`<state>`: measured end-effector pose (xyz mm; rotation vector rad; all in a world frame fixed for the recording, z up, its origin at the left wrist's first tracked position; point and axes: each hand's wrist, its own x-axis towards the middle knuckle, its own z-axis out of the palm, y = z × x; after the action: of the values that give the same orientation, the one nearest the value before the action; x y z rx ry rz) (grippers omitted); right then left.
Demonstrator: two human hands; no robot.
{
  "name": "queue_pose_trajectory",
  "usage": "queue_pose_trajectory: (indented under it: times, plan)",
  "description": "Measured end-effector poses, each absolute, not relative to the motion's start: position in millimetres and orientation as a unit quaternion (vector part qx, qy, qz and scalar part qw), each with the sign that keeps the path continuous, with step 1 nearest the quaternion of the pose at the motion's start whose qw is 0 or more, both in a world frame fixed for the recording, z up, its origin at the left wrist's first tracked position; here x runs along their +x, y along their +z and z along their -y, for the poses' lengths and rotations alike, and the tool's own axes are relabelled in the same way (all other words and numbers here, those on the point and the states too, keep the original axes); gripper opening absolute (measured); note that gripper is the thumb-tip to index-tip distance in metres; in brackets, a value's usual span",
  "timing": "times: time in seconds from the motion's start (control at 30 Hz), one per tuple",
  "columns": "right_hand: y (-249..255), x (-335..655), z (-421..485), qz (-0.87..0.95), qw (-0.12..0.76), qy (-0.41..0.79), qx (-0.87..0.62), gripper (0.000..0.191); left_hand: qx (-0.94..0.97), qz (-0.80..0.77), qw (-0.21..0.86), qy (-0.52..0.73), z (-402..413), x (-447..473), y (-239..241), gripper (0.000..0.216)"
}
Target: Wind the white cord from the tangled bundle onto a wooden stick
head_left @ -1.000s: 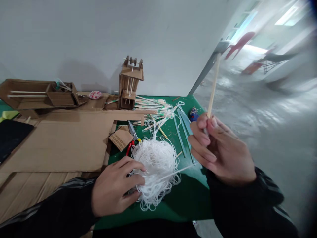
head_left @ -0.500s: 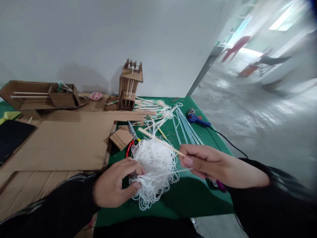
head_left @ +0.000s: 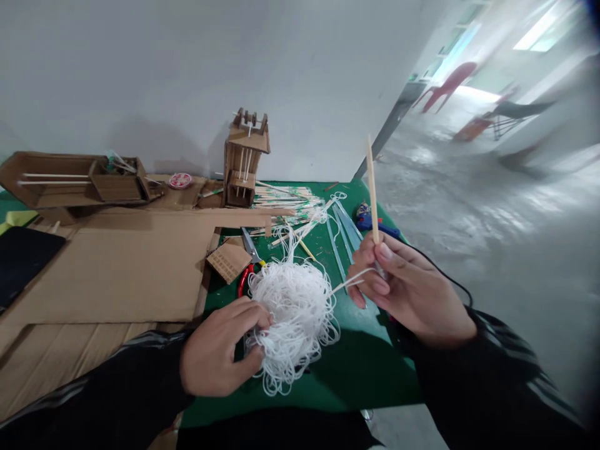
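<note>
A green tabletop (head_left: 370,381) stands against a pale wall (head_left: 304,75), its right side giving onto a glossy grey floor (head_left: 435,187) that blurs toward a red chair (head_left: 452,84). Brown cardboard (head_left: 117,269) covers the table's left side; at the back rise a cardboard tower (head_left: 244,164) and, beside it, a spread of thin sticks (head_left: 281,200). A heap of white string (head_left: 295,312) lies near the front edge. The left hand (head_left: 220,353) curls at its left side, fingertips among the loops; whether they pinch any cannot be told. The right hand (head_left: 412,284) pinches a wooden stick (head_left: 372,187) nearly upright above the table, a strand reaching its fingers.
</note>
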<state>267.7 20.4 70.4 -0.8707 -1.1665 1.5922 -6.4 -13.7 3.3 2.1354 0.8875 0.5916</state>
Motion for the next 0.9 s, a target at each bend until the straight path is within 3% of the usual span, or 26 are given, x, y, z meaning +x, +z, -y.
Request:
queue_pose_trajectory:
  times: [0.17, 0.33, 0.5, 0.67, 0.8, 0.9]
  plan:
    - [57.2, 250.3, -8.5, 0.502, 0.433, 0.652, -0.367, 0.02, 0.848, -0.318, 0.287, 0.311, 20.1, -15.3, 3.4, 0.041]
    - [46.2, 230.7, 13.8, 0.606, 0.296, 0.615, -0.409, 0.02, 0.914, -0.216, 0.163, 0.303, 20.0, -26.4, -4.1, 0.023]
    - [39.8, 217.5, 29.0, 0.708, 0.174, 0.521, -0.444, 0.011, 0.916, -0.242, 0.04, 0.319, 23.5, -21.4, -11.1, 0.017]
    - [41.0, 212.3, 31.6, 0.767, 0.122, 0.434, -0.457, 0.009, 0.906, -0.266, 0.036, 0.328, 25.9, -11.1, -9.5, 0.01]
    - [43.4, 214.0, 35.0, 0.755, 0.117, 0.421, -0.488, 0.029, 0.897, -0.269, 0.082, 0.341, 25.9, -8.7, -8.3, 0.011]
    - [39.1, 215.4, 38.4, 0.773, 0.111, 0.396, -0.483, 0.02, 0.891, -0.282, 0.092, 0.342, 26.7, -8.3, -9.1, 0.011]
